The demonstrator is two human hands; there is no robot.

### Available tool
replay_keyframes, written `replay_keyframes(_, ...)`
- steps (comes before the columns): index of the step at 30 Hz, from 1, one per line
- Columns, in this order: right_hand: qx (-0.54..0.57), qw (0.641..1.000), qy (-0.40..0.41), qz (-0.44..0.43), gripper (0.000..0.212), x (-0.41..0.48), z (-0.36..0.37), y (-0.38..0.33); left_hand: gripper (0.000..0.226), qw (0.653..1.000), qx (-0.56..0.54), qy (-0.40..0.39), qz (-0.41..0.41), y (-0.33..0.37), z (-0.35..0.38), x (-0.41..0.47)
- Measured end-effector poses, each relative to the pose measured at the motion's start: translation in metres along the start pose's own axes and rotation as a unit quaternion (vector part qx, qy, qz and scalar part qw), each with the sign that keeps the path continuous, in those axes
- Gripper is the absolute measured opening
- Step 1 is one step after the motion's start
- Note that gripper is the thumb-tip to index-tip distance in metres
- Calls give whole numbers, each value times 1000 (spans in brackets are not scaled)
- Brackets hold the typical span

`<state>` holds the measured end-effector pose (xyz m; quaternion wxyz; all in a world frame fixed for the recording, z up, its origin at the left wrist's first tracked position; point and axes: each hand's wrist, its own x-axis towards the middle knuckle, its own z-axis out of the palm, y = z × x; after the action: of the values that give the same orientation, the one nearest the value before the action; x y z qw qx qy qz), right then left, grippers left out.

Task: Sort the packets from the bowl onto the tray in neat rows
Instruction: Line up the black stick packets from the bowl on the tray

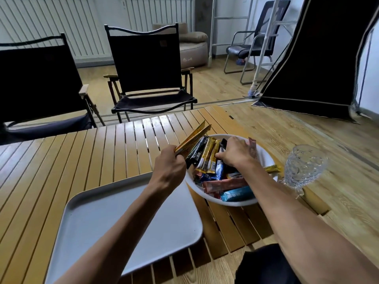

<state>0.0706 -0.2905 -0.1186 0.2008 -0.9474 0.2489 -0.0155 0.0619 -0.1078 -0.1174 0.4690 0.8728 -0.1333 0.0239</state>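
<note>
A white bowl (268,160) full of several long stick packets (207,158) in yellow, black, blue and pink stands on the slatted wooden table. My left hand (169,170) is at the bowl's left rim, shut on two yellow packets (192,138) that point up and to the right. My right hand (235,152) reaches down into the middle of the bowl, fingers closed among the packets; what they grip is hidden. A grey rectangular tray (92,218) lies to the left of the bowl, under my left forearm, with no packets on it.
A patterned clear glass (303,167) stands just right of the bowl, near the table's right edge. One yellow packet (272,168) hangs over the bowl's right rim. Two black folding chairs (147,64) stand behind the table.
</note>
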Motion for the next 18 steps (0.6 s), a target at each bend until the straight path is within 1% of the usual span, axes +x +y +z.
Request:
replay_keyframes(3,17,1000,-24,2,9,-1,-4,-2,16,1000,-3,-1,3,2,0,0)
replay_keyframes(4,13,1000,-25,-3,8,-1,-8,-1,16,1000,-5,0,3,3,0,0)
replay_keyframes(6,2,1000,-11,-14,15,-2,-16,2,14,1000,-8,1,4,3,0,1)
replay_keyframes(8,20,1000,-12,-3,24,-2,-24,8,14,1000,-10,1,4,4,1,2)
replay_keyframes(9,41,999,-17,4,23,-1,-26,13,13,1000,-14,0,2,4,2,2)
replay_keyframes(10,65,998,-17,8,17,0,-28,17,13,1000,-19,-2,0,4,3,2)
replay_keyframes(11,93,996,-9,13,8,1,-29,21,14,1000,-26,-5,-3,5,4,2)
replay_keyframes(12,124,992,7,17,5,2,-29,25,14,999,-31,-8,-6,5,5,1)
replay_keyframes(15,199,978,40,36,18,6,-30,30,14,999,-41,-15,-8,6,8,0)
replay_keyframes(18,327,944,38,33,20,6,-31,28,15,999,-49,-14,-8,8,8,1)
